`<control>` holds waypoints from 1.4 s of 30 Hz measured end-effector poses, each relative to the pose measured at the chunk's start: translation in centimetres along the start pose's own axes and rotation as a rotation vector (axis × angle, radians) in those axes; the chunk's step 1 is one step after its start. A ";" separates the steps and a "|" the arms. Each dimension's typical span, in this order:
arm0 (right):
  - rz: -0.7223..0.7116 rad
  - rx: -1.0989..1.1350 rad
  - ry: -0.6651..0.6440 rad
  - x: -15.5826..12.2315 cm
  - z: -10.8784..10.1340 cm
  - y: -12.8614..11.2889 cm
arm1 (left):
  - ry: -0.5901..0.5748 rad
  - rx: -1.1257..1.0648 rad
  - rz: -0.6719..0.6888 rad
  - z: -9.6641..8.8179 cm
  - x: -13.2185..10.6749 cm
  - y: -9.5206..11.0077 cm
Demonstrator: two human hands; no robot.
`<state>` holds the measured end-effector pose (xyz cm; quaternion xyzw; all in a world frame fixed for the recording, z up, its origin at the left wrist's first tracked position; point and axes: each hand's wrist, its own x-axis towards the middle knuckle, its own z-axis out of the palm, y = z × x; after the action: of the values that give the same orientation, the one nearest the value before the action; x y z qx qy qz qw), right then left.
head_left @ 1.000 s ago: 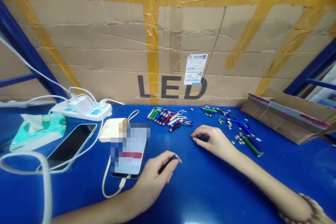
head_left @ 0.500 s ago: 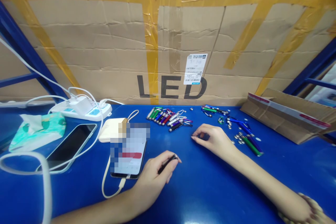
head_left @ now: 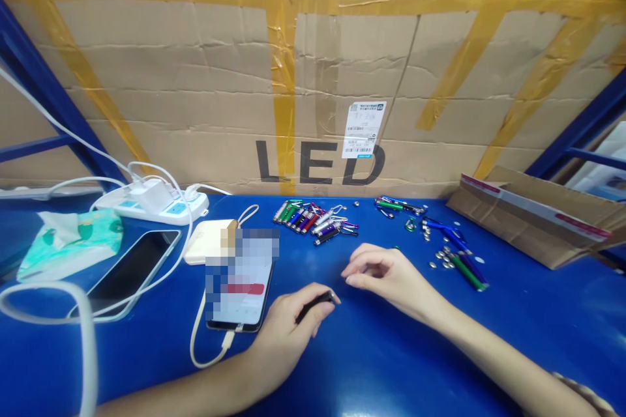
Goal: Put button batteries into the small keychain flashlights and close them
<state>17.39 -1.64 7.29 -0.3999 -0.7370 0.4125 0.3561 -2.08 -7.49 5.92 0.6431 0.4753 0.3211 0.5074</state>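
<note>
My left hand (head_left: 288,329) rests on the blue table (head_left: 372,365) with its fingers closed round a small black pen-light tube (head_left: 315,303), open end pointing right. My right hand (head_left: 386,273) hovers just right of that tube's tip, thumb and forefinger pinched on something tiny that I cannot make out. A row of coloured keychain pen-lights (head_left: 315,219) lies behind both hands. Loose silvery button cells and blue and green tubes (head_left: 457,259) lie to the right of my right hand.
A phone with a blurred screen (head_left: 242,283) lies left of my left hand, cabled to a cream power bank (head_left: 210,241). A second phone (head_left: 130,270), a tissue pack (head_left: 68,244) and a power strip (head_left: 154,205) sit left. A taped cardboard wall (head_left: 313,78) stands behind; a flat carton (head_left: 533,218) lies right.
My right hand has moved left and toward me, from the table near the loose parts to just beside the tube's tip. My left hand has kept its hold on the black tube.
</note>
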 end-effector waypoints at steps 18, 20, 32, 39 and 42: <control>-0.099 -0.088 -0.053 -1.3 1.7 -1.0 | 0.026 0.088 0.111 0.0 -0.1 0.0; -0.202 -0.165 -0.145 -1.4 1.2 -1.3 | 0.040 0.182 0.202 0.0 -0.4 -0.2; -0.258 -0.407 -0.491 -2.5 1.1 -2.7 | 0.096 0.733 0.549 0.5 -1.4 -1.5; 0.354 0.244 -0.607 -2.5 1.5 -1.9 | 0.046 0.762 0.531 0.6 -1.4 -1.4; 0.369 0.316 -0.614 -2.0 1.2 -1.3 | -0.007 0.580 0.387 0.5 -1.0 -1.4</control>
<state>16.84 -4.24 7.59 -0.3240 -0.6521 0.6787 0.0960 -2.39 -8.57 4.55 0.8398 0.4144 0.2606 0.2348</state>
